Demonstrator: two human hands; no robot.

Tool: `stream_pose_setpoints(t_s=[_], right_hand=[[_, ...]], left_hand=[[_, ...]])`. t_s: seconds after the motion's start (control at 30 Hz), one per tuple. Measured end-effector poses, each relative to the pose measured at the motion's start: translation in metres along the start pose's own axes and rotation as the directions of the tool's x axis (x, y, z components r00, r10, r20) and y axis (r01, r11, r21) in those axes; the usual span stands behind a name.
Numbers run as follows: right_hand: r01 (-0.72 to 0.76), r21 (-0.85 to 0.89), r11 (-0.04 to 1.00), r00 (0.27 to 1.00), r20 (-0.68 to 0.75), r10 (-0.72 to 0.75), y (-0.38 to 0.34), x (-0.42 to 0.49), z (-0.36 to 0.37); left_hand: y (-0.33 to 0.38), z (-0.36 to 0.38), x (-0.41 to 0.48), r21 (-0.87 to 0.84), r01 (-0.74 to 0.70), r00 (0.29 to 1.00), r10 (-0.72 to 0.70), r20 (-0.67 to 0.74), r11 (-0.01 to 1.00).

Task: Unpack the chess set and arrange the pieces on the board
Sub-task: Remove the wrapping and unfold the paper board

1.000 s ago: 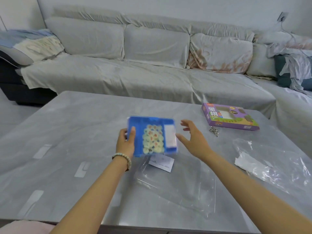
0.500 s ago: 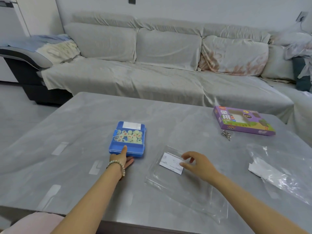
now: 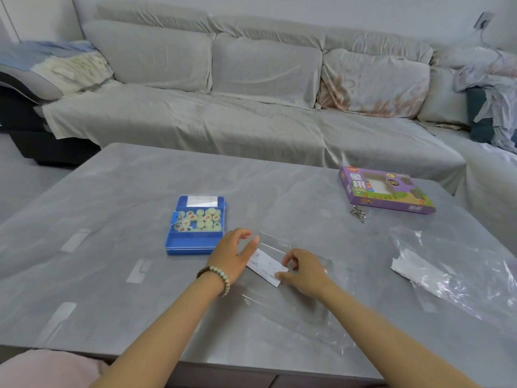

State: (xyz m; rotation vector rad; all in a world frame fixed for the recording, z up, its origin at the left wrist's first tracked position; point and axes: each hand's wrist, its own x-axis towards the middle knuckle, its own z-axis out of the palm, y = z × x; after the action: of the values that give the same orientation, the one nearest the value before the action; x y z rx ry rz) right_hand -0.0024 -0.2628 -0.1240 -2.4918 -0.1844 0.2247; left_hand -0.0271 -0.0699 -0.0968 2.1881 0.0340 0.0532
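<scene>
- The blue plastic case [image 3: 195,242] sits on the grey surface [image 3: 112,191], just ahead and to the left of the left hand [image 3: 230,254]; they are close but not touching; the case's long side runs away from the person.
- The left hand is nearer to the case than the right hand [image 3: 303,273]; so the left hand looks best for reaching it next.
- The left hand is open with loose fingers; it rests on the left edge of the flat clear plastic bag [image 3: 293,312] and holds nothing.
- The right hand has curled fingers; it seems to pinch the near end of the white paper slip [image 3: 264,266]; the slip lies slanted between the two hands; I cannot tell if it is in the bag or on it.
- The round pale chess pieces [image 3: 200,219] fill the middle of the case; about twenty show, too packed to count right; a folded white sheet [image 3: 202,201] lies in the far part.
- Counted: one case; one slip; two bags, with the crumpled clear plastic bag [image 3: 461,275] well to the right; one purple cardboard box [image 3: 386,191]; one small bunch of metal rings [image 3: 358,213]; no open board shows.
</scene>
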Motion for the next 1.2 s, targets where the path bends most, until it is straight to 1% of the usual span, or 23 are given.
stream_pose_setpoints(t_s=[0.07, 0.13, 0.2, 0.3, 0.37, 0.43, 0.47, 0.53, 0.57, 0.6, 0.67, 0.7, 0.73, 0.77, 0.8, 0.83, 0.87, 0.93, 0.97, 1.0, 1.07, 1.13, 1.2], right_hand=[[-0.009, 0.103, 0.995, 0.999, -0.033, 0.013, 0.003, -0.002, 0.0], [-0.014, 0.184, 0.983, 0.999, -0.041, 0.022, 0.007, -0.004, 0.0], [-0.03, 0.153, 0.988, 0.999, -0.019, 0.033, 0.009, -0.005, 0.003], [-0.036, 0.018, 0.999, 0.999, -0.025, 0.036, 0.008, -0.005, 0.009], [-0.053, 0.029, 0.998, 0.997, -0.06, 0.054, 0.007, -0.006, 0.013], [-0.053, 0.115, 0.992, 0.991, -0.118, 0.067, 0.005, -0.006, 0.018], [-0.046, 0.207, 0.977, 0.985, -0.152, 0.078, 0.005, -0.007, 0.02], [-0.033, 0.437, 0.899, 0.977, -0.177, 0.122, 0.005, -0.01, 0.02], [-0.025, 0.519, 0.854, 0.976, -0.172, 0.133, 0.005, -0.011, 0.017], [-0.018, 0.566, 0.825, 0.975, -0.171, 0.139, 0.005, -0.012, 0.013], [-0.002, 0.595, 0.803, 0.97, -0.192, 0.145, 0.006, -0.01, -0.001], [0.02, 0.59, 0.807, 0.964, -0.226, 0.142, 0.007, -0.009, -0.01], [0.051, 0.575, 0.817, 0.952, -0.275, 0.134, 0.009, -0.006, -0.021], [0.076, 0.553, 0.83, 0.937, -0.323, 0.13, 0.014, -0.004, -0.032], [0.09, 0.541, 0.836, 0.922, -0.363, 0.135, 0.019, -0.003, -0.044], [0.09, 0.542, 0.835, 0.908, -0.388, 0.154, 0.025, -0.003, -0.056], [0.085, 0.561, 0.823, 0.894, -0.408, 0.185, 0.032, -0.004, -0.066], [0.077, 0.604, 0.793, 0.864, -0.437, 0.249, 0.046, -0.007, -0.082], [0.079, 0.62, 0.78, 0.851, -0.45, 0.271, 0.052, -0.009, -0.088], [0.085, 0.639, 0.765, 0.839, -0.46, 0.291, 0.056, -0.011, -0.093], [0.096, 0.685, 0.722, 0.816, -0.47, 0.337, 0.062, -0.013, -0.1], [0.098, 0.719, 0.688, 0.793, -0.474, 0.382, 0.068, -0.012, -0.103], [0.101, 0.744, 0.66, 0.786, -0.467, 0.406, 0.073, -0.011, -0.105]], left_hand=[[0.003, 0.009, 0.006, 0.053, -0.025, 1.0, 0.025, 0.008, 0.998], [0.003, 0.017, 0.013, 0.142, -0.02, 0.998, 0.011, 0.069, 0.99], [0.002, 0.022, 0.017, 0.247, -0.035, 0.993, 0.007, 0.116, 0.968], [-0.006, 0.03, 0.019, 0.324, -0.093, 0.987, 0.045, 0.151, 0.942], [-0.012, 0.034, 0.017, 0.29, -0.114, 0.983, 0.065, 0.172, 0.95], [-0.015, 0.036, 0.014, 0.167, -0.098, 0.99, 0.079, 0.118, 0.981], [-0.016, 0.036, 0.014, 0.101, -0.089, 0.994, 0.081, 0.078, 0.991], [-0.017, 0.033, 0.014, 0.037, -0.108, 0.994, 0.107, 0.024, 0.993], [-0.019, 0.031, 0.015, 0.035, -0.114, 0.993, 0.113, 0.024, 0.993], [-0.02, 0.03, 0.015, 0.04, -0.102, 0.994, 0.1, 0.045, 0.994], [-0.02, 0.027, 0.014, 0.027, -0.042, 0.994, 0.039, 0.098, 0.999], [-0.02, 0.026, 0.012, 0.007, -0.019, 0.992, 0.018, 0.126, 1.0], [-0.021, 0.024, 0.009, 0.044, -0.045, 0.987, 0.038, 0.153, 0.998], [-0.022, 0.022, 0.004, 0.157, -0.149, 0.975, 0.119, 0.187, 0.976], [-0.024, 0.019, 0.0, 0.285, -0.294, 0.943, 0.229, 0.24, 0.912], [-0.026, 0.018, -0.005, 0.36, -0.422, 0.895, 0.32, 0.311, 0.832], [-0.026, 0.018, -0.01, 0.402, -0.507, 0.847, 0.353, 0.397, 0.763], [-0.026, 0.022, -0.018, 0.467, -0.578, 0.789, 0.315, 0.527, 0.669], [-0.024, 0.025, -0.018, 0.506, -0.579, 0.787, 0.277, 0.551, 0.639], [-0.022, 0.027, -0.016, 0.548, -0.557, 0.804, 0.239, 0.545, 0.624], [-0.018, 0.033, -0.002, 0.614, -0.478, 0.859, 0.188, 0.477, 0.628], [-0.015, 0.038, 0.02, 0.622, -0.408, 0.903, 0.193, 0.384, 0.668], [-0.015, 0.042, 0.044, 0.577, -0.38, 0.922, 0.241, 0.304, 0.723]])
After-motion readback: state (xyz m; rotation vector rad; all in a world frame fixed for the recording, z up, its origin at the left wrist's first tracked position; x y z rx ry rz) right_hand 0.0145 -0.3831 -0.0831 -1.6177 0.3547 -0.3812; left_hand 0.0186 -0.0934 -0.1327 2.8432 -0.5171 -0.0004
